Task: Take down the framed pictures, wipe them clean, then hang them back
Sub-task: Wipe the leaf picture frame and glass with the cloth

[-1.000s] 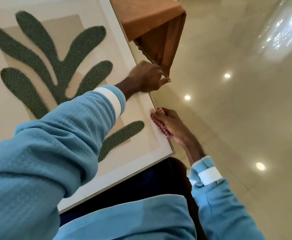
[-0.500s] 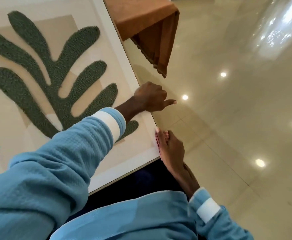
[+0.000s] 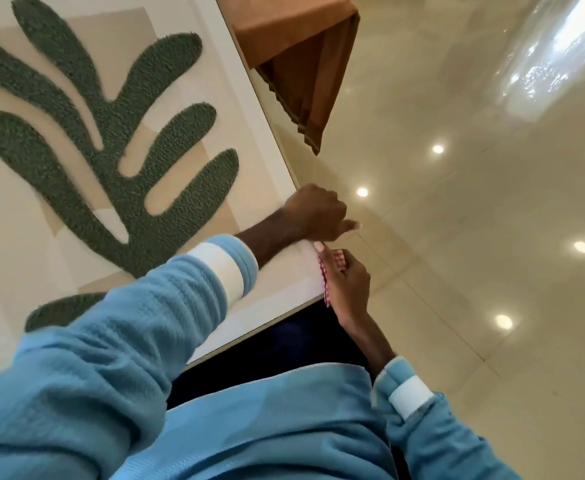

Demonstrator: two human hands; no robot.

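A large framed picture [image 3: 262, 133] with a green leaf shape on beige lies tilted across my lap, filling the left of the view. My left hand [image 3: 315, 213] reaches across its face and curls over the right edge just above the lower right corner. My right hand [image 3: 348, 284] presses a red-and-white checked cloth [image 3: 339, 259] against that same edge at the corner, directly below my left hand. Most of the cloth is hidden under my fingers.
A table draped in a brown cloth [image 3: 298, 39] stands just past the picture's upper right edge, its corner hanging down. Glossy beige floor tiles [image 3: 474, 271] with light reflections spread to the right.
My left hand has slid down the picture's right edge toward the lower corner and now sits just above my right hand. The right hand with the cloth stays by the corner.
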